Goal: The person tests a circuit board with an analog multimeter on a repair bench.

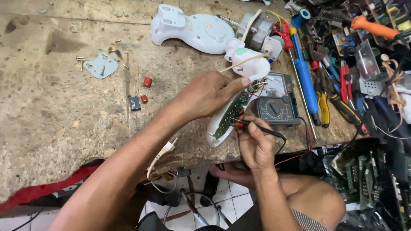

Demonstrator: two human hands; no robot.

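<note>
— Nearest, what does the right hand (257,147) hold?

— Pinched in its fingers, two thin multimeter probes (252,125), one black and one red, tips on the green circuit board (231,113) inside a long white plastic housing (220,128).

— And the left hand (209,94)?

— Closed around that housing from above, tilting it over the edge of the worn wooden surface (64,107).

— Around them?

— Just behind the housing lies a dark analogue multimeter with a round dial (276,107). Farther back sit a white plastic fan base (192,30) and a grey motor (257,32). Two small red caps (147,82) lie to the left, near a pale blue metal plate (100,65). Screwdrivers with blue handles (304,72) lie to the right.
</note>
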